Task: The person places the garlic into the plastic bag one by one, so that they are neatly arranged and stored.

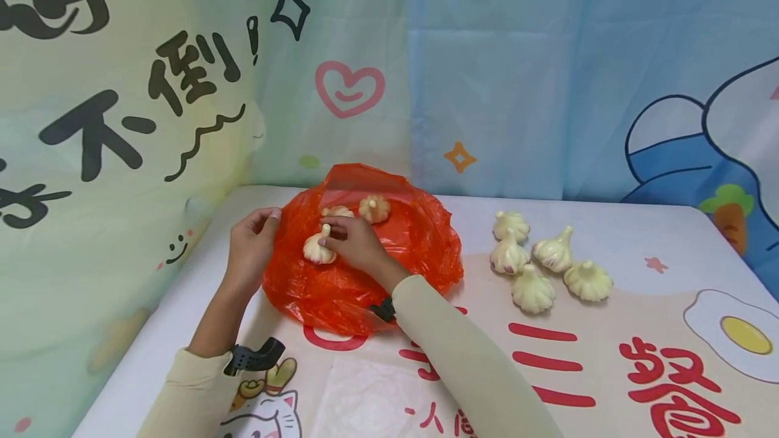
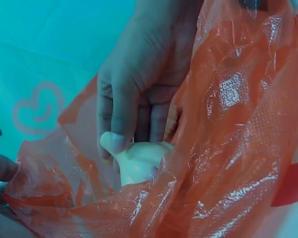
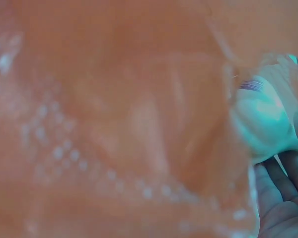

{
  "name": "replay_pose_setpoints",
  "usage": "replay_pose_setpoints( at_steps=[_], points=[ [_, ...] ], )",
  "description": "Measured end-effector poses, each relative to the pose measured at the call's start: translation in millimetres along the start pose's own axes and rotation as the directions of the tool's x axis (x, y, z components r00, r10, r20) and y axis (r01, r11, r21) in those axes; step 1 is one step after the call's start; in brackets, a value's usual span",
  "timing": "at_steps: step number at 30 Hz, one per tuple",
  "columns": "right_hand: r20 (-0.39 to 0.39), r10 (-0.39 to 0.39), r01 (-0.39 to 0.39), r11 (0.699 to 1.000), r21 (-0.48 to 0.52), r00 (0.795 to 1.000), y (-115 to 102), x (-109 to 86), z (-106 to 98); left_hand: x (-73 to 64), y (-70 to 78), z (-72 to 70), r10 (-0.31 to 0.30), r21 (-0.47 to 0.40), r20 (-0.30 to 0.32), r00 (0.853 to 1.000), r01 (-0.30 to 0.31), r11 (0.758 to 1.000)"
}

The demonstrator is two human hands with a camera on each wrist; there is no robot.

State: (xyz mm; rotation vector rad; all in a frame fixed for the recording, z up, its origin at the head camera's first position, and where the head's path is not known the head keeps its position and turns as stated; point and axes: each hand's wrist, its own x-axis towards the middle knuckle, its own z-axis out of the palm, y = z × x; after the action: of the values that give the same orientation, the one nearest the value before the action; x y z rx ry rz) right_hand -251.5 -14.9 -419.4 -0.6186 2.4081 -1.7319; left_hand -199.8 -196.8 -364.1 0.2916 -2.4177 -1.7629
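A red plastic bag (image 1: 426,242) lies spread with its mouth wide. At its left rim my left hand (image 1: 251,249) pinches the film between thumb and fingers. My right hand (image 1: 359,243) reaches over the bag and pinches a garlic bulb (image 1: 318,250) by its stem. In the left wrist view, thumb and fingers meet on the pale bulb (image 2: 139,163), whose lower part the film hides. Two more bulbs are in the bag: one garlic bulb (image 1: 374,208) at the back, another (image 1: 337,211) partly behind my right hand. Film covers most of the right wrist view.
Several garlic bulbs (image 1: 532,289) sit grouped on the printed tablecloth (image 1: 645,316), right of the bag. A printed curtain (image 1: 487,86) hangs behind the table and along its left side. Dark wrist cameras (image 1: 255,357) are strapped at both cuffs.
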Motion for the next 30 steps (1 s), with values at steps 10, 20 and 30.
replay_pose_setpoints(
  at_steps=[10, 20, 30],
  points=[
    [0.005, -0.039, 0.039, 0.999, 0.025, 0.999, 2, -8.9, -10, 0.2, -1.8, 3.6, 0.008, -0.006, 0.014, 1.0, -0.007, 1.0],
    [0.011, -0.055, 0.055, 0.998, 0.03, 0.998, -5, -14.2, -19, 0.1, 1.4, -8.2, 0.0, 0.012, 0.001, 1.0, 0.0, 1.0],
    [0.08, -0.034, 0.04, 0.996, -0.076, 0.996, -28, -38.0, -35, 1.4, 6.1, -10.9, 0.013, -0.033, -0.017, 1.0, -0.013, 0.999]
  ],
)
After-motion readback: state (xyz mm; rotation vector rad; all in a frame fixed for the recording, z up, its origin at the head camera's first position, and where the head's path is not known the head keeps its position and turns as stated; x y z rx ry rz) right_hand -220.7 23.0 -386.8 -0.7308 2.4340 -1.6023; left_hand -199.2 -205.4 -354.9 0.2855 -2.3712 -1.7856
